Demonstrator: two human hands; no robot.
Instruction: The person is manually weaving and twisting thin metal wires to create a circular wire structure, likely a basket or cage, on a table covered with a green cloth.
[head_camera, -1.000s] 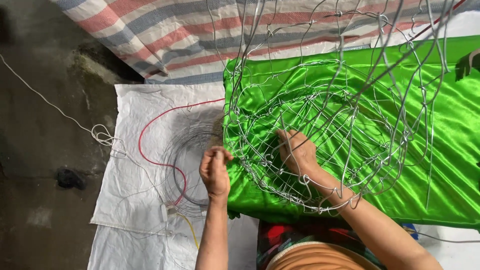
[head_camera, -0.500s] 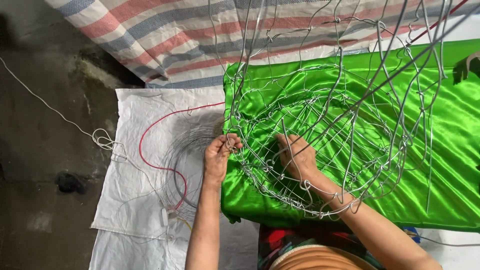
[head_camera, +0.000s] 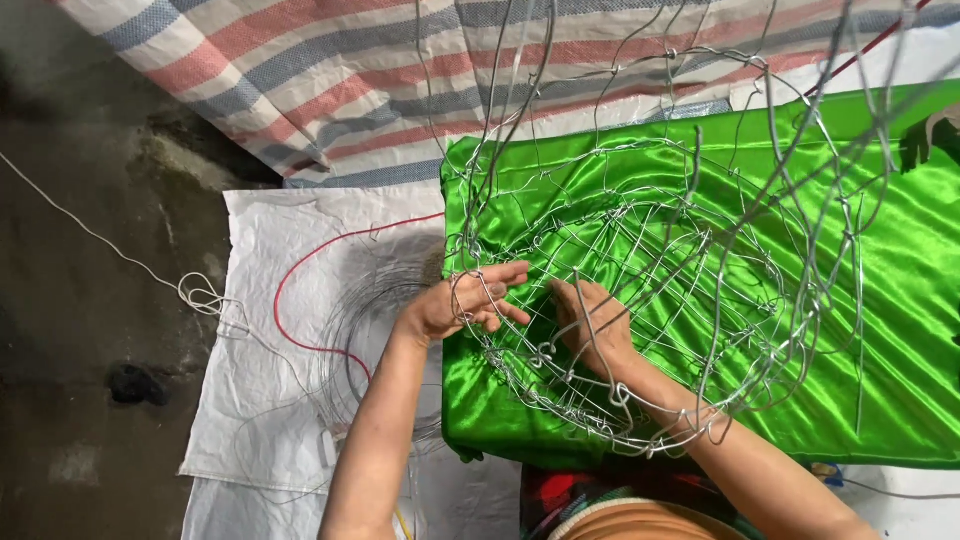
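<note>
I am kneeling over a wire frame (head_camera: 640, 300), a rounded cage of bent silver wire that is lying on a sheet of bright green satin cloth (head_camera: 900, 330). My left hand (head_camera: 462, 302) is resting at the frame's left rim, just where the green cloth ends; its fingers are stretched out and loosely spread towards the frame's middle, with the thumb and forefinger touching a thin wire at the rim. I cannot tell whether they are really pinching that wire or only lying against it. My right hand (head_camera: 592, 325) is reaching inside the frame, just right of the left hand, palm down and fingers flat against the cloth, with strands of the cage crossing over its back. It is not closing around anything that I can see.

To the left of the frame a white woven sack (head_camera: 270, 400) is spread on the ground, and on it are lying a coil of fine wire (head_camera: 375, 330) and a loop of red cord (head_camera: 300, 300). Further left of the frame, a white string (head_camera: 100, 240) is trailing across the dark concrete floor (head_camera: 80, 380) and ending in a small tangle at the sack's edge. Beyond the frame, a striped tarpaulin (head_camera: 380, 80) in red, blue and white is covering the floor.
</note>
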